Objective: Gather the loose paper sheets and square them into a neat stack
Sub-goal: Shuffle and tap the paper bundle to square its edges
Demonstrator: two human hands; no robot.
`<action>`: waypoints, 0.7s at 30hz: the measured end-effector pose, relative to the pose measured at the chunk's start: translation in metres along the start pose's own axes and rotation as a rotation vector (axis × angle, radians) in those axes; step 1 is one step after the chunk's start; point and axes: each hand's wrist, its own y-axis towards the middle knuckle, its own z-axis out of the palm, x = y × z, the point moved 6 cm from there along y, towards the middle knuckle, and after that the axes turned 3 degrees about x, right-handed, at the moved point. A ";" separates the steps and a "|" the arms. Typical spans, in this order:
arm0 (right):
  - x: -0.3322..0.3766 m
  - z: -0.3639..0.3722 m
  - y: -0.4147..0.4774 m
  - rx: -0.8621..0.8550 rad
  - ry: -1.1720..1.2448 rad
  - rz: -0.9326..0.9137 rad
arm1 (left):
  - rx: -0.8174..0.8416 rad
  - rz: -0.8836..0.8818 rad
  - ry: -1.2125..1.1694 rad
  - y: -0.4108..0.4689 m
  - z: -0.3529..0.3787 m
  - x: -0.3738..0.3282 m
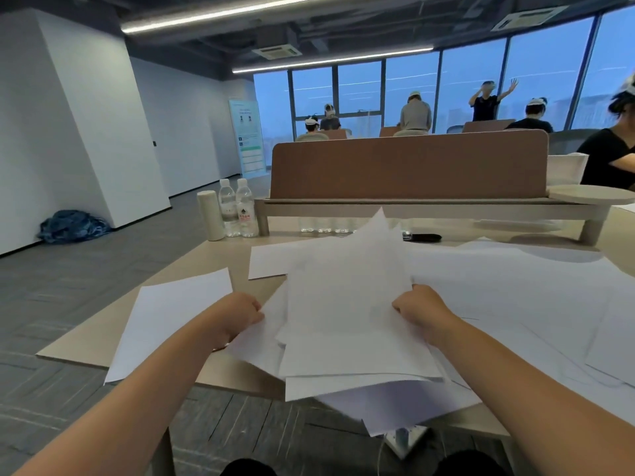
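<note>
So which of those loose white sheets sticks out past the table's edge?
The single white paper sheet at far left, beside the left hand: its near corner overhangs the beige table, apart from the bundle held in both hands.

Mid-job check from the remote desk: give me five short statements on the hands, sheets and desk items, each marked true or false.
1. Both the left hand and right hand grip the paper bundle. True.
2. The bundle is already squared. False: its sheets fan out at angles.
3. A loose sheet lies left of the left hand. True.
4. Two water bottles stand at the desk's right end. False: far left.
5. No sheets overhang the desk. False: several overhang the near edge.
</note>
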 end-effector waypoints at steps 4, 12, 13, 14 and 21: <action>-0.002 0.012 -0.004 0.068 0.009 0.056 | 0.061 -0.102 -0.386 -0.007 0.011 0.014; 0.005 0.044 -0.014 0.148 0.002 0.007 | 0.165 -0.082 -0.898 -0.015 0.037 0.011; 0.006 0.047 -0.016 0.159 0.017 -0.002 | 0.179 -0.090 -0.886 -0.016 0.038 0.010; 0.007 0.049 -0.019 0.174 0.020 -0.012 | 0.169 -0.097 -0.850 -0.015 0.038 0.010; 0.017 0.040 -0.022 0.092 0.072 -0.113 | 0.085 0.106 -0.834 -0.012 0.022 0.004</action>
